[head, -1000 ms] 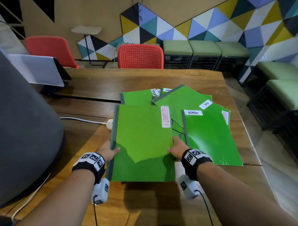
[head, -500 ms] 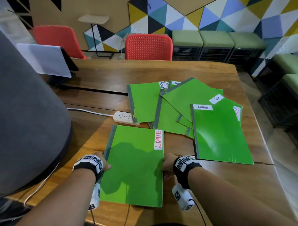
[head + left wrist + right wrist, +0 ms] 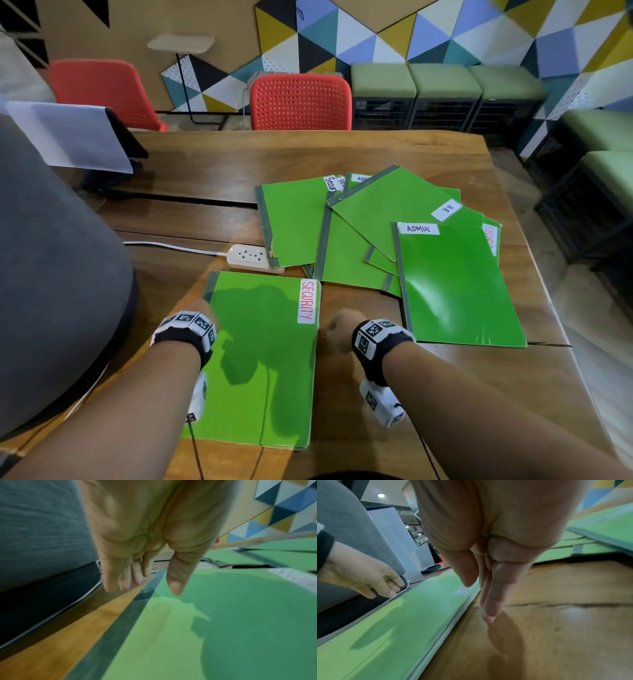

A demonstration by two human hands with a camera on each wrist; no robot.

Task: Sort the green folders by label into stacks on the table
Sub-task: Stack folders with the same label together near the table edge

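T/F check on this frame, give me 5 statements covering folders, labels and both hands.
1. The SECURITY folder lies flat on the table nearest the person. True.
2. The right hand grips that folder. False: it is off the folder's right edge, fingers straight, holding nothing.
3. The ADMIN folder sits on top at the right of the loose pile. True.
4. The left hand is at the folder's left, spine edge, fingers relaxed. True.
5. The power strip lies on top of the SECURITY folder. False: it lies beyond the folder's far edge, partly under another green folder.
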